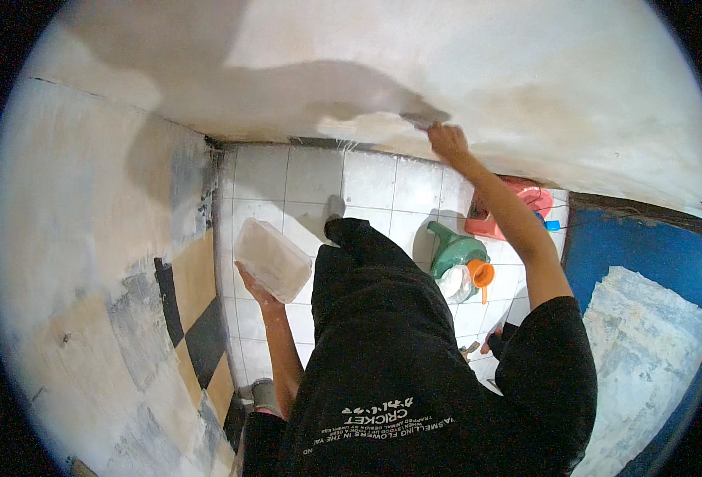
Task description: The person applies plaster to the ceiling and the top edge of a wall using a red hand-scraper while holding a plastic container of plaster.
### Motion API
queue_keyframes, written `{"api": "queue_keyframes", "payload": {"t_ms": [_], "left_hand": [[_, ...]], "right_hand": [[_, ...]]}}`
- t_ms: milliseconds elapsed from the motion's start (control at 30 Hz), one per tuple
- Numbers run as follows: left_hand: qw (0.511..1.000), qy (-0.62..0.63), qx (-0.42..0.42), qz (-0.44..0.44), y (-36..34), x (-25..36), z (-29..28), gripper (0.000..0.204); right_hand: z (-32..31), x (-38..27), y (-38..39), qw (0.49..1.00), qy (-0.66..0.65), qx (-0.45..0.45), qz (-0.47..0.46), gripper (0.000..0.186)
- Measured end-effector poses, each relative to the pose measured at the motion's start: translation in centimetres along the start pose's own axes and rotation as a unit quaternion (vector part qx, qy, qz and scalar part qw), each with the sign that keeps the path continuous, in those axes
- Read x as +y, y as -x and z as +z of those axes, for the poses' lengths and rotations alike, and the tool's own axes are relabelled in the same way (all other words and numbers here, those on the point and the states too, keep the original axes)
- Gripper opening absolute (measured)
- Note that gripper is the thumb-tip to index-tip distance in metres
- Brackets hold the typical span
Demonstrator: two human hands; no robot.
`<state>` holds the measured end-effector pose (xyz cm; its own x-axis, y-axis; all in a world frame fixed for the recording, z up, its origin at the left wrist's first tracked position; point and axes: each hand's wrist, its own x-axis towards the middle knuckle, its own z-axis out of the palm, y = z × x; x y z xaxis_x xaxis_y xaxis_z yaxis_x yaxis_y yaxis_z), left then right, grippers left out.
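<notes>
My left hand (257, 288) is closed on a rectangular, translucent plastic container (275, 258), held tilted low over the white tiled floor. Whitish residue clouds the container's walls. Out ahead, my right hand (448, 143) makes a fist around a small flat scraper (416, 120), most of it hidden by the fingers and shadow. The scraper's thin end lies against the whitish, patchy wall (526, 87), just above where the wall meets the floor. My right arm stretches out bare below a black sleeve.
Right of my legs stand a green plastic vessel (452, 248) with an orange dipper (482, 273) and a red plastic stool (529, 199). A blue door (617, 238) carries a whitish patch. Black and tan tiles (205, 342) show on the partly coated left wall.
</notes>
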<state>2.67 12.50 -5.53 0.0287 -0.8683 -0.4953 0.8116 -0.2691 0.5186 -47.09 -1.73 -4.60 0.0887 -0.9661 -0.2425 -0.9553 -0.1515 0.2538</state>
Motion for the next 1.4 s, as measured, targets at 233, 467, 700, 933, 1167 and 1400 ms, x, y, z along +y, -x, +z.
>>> {"api": "queue_keyframes", "payload": {"t_ms": [233,467,700,933,1167,1400], "left_hand": [[0.999,0.032,0.018,-0.004,4.5,-3.9,-3.7,0.062],[0.997,-0.026,0.062,0.026,9.9,-6.9,-1.5,0.064],[0.999,0.032,0.033,0.013,13.6,-6.7,-1.2,0.064],[0.998,0.021,0.056,0.023,13.5,-6.9,-0.6,0.063],[0.999,0.019,0.028,0.006,11.8,-7.3,1.4,0.062],[1.0,-0.012,0.012,0.015,9.7,-6.7,1.7,0.068]], "right_hand": [[-12.1,7.7,3.2,0.956,0.119,0.267,-0.031,0.013],[-20.6,5.8,10.6,0.962,-0.001,0.273,-0.026,0.014],[-4.9,-3.8,1.4,0.998,-0.042,0.014,-0.038,0.015],[-7.8,-1.2,-1.2,0.98,0.065,0.172,-0.082,0.016],[-26.4,4.6,7.7,0.956,0.04,0.285,-0.059,0.014],[-22.8,4.3,15.2,0.863,-0.45,0.209,0.102,0.032]]}}
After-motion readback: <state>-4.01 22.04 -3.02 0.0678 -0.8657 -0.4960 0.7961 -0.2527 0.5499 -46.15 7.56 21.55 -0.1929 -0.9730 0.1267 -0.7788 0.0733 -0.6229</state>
